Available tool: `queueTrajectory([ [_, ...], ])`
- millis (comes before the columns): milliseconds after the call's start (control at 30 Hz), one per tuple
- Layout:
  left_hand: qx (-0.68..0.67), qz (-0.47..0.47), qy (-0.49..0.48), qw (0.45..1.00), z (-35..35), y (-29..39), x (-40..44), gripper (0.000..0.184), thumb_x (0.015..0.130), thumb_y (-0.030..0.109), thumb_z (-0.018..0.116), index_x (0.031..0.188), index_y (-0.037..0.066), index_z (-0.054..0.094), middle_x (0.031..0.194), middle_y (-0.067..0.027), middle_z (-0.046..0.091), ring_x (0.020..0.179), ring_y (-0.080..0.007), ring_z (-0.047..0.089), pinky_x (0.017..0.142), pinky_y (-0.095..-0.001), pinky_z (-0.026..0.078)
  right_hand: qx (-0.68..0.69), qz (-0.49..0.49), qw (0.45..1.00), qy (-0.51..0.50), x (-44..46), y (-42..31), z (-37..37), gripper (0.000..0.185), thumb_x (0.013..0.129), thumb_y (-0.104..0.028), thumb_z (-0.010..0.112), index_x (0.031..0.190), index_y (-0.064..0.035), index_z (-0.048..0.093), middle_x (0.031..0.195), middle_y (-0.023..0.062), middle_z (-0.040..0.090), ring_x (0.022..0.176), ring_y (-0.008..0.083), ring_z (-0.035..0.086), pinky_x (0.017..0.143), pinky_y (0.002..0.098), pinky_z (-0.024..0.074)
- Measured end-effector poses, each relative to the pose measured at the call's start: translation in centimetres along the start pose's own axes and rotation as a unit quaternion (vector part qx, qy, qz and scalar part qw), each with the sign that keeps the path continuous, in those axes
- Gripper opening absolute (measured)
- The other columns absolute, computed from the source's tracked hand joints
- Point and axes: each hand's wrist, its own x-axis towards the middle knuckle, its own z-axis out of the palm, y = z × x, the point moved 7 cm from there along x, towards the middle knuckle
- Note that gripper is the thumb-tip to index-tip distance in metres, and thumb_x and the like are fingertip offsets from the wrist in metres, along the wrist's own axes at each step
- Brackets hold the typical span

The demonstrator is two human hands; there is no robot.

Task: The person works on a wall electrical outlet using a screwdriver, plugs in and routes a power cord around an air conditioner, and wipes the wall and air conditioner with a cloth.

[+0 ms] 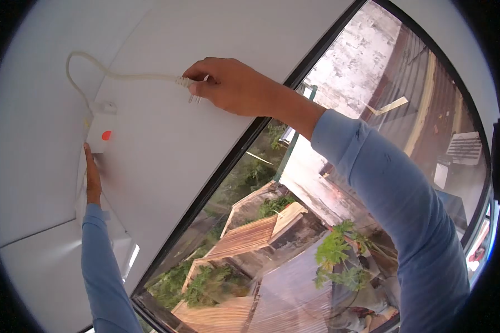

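Note:
My right hand (233,86) pinches a pale power plug (184,82) between thumb and fingers. The plug's metal prongs (195,99) point downward in the picture, touching nothing. From the plug a pale cord (133,76) runs left, loops, and drops to a small white box (99,136) on the white wall. An orange-red round spot (106,135) shows on that box. At the box's lower edge is my left hand (93,176), seen edge-on with a stretched finger at the box's corner. Its other fingers are mostly hidden.
A large window with a black frame (205,200) crosses the view diagonally, just below my right hand. Behind the glass are metal roofs (289,288), a stained wall (353,50) and green plants (336,250). White wall panels (166,33) meet in a corner on the left.

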Motion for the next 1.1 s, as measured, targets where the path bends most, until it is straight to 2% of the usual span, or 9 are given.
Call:
queueTrajectory([
  [233,-0.036,-0.004,-0.010,0.999,-0.9,-2.1,1.4,0.093,0.102,0.072,0.030,0.164,0.007,0.007,0.173,-0.0090,0.005,0.159,-0.0246,0.005,0.128,-0.0372,0.004,0.024,0.013,0.999,-0.021,-0.2,-0.5,-0.1,0.036,0.103,-0.028,0.058,0.129,-0.0032,0.063,0.106,0.0112,0.071,0.088,0.0212,0.064,0.079,0.0358,0.0513],
  [333,-0.043,0.035,-0.032,0.998,0.2,0.4,0.4,0.093,0.102,0.071,0.031,0.164,0.006,0.008,0.172,-0.0094,0.005,0.159,-0.0254,0.004,0.128,-0.0374,0.004,0.013,-0.032,0.999,0.001,0.1,-0.4,0.2,0.036,0.104,-0.027,0.058,0.131,-0.0041,0.062,0.109,0.0099,0.071,0.085,0.0187,0.062,0.078,0.0345,0.0511],
  [433,-0.060,0.069,-0.006,0.996,0.9,3.6,-1.6,0.087,0.104,0.062,0.041,0.162,0.002,0.017,0.168,-0.0123,0.018,0.155,-0.0265,0.017,0.126,-0.0376,0.014,0.063,0.023,0.997,-0.033,0.0,-0.3,0.1,0.033,0.103,-0.025,0.059,0.132,-0.0079,0.063,0.108,0.0067,0.069,0.083,0.0153,0.060,0.076,0.0320,0.0506],
  [533,-0.078,0.101,0.022,0.992,1.1,5.2,-2.7,0.081,0.105,0.054,0.050,0.160,-0.001,0.025,0.164,-0.0151,0.030,0.151,-0.0275,0.030,0.124,-0.0378,0.025,0.047,0.007,0.999,-0.007,0.2,-0.1,-0.2,0.032,0.103,-0.022,0.059,0.134,-0.0130,0.063,0.106,0.0036,0.065,0.079,0.0125,0.058,0.075,0.0301,0.0503],
  [633,-0.016,0.072,0.052,0.996,-1.4,1.6,0.1,0.075,0.105,0.052,0.051,0.156,-0.001,0.037,0.159,-0.0160,0.040,0.145,-0.0275,0.038,0.121,-0.0369,0.029,-0.066,-0.067,0.995,0.031,0.4,-0.1,-0.2,0.032,0.103,-0.020,0.059,0.134,-0.0174,0.063,0.102,0.0020,0.062,0.077,0.0120,0.057,0.074,0.0293,0.0505],
  [767,0.082,0.085,0.087,0.989,-2.1,2.5,-0.4,0.077,0.105,0.055,0.049,0.156,0.000,0.037,0.159,-0.0158,0.041,0.146,-0.0275,0.038,0.121,-0.0369,0.028,-0.042,0.053,0.998,-0.019,0.4,-0.8,0.1,0.033,0.102,-0.015,0.059,0.134,-0.0189,0.064,0.099,0.0036,0.062,0.077,0.0122,0.058,0.075,0.0299,0.0519],
  [867,0.143,0.087,0.106,0.980,-2.0,3.0,-0.3,0.079,0.104,0.059,0.047,0.157,0.001,0.037,0.159,-0.0159,0.040,0.147,-0.0279,0.037,0.122,-0.0373,0.026,-0.035,0.062,0.997,-0.003,0.7,-0.7,0.4,0.035,0.098,-0.011,0.060,0.132,-0.0177,0.066,0.101,0.0056,0.064,0.078,0.0127,0.060,0.075,0.0303,0.0524],
  [967,0.131,0.042,0.080,0.987,-1.8,1.8,0.1,0.084,0.101,0.065,0.043,0.157,0.002,0.036,0.161,-0.0164,0.038,0.149,-0.0293,0.033,0.123,-0.0385,0.024,-0.040,0.101,0.994,0.005,0.7,-1.5,0.3,0.032,0.095,-0.006,0.059,0.124,-0.0151,0.071,0.124,0.0171,0.060,0.096,0.0254,0.068,0.086,0.0368,0.0577],
  [1100,0.093,-0.048,0.029,0.994,-1.4,-0.3,1.1,0.091,0.098,0.073,0.037,0.158,0.005,0.036,0.163,-0.0172,0.034,0.152,-0.0312,0.028,0.124,-0.0401,0.022,-0.082,0.069,0.993,0.042,1.8,-1.9,1.1,0.030,0.093,-0.009,0.061,0.120,-0.0110,0.073,0.124,0.0180,0.061,0.100,0.0283,0.068,0.092,0.0384,0.0558],
])
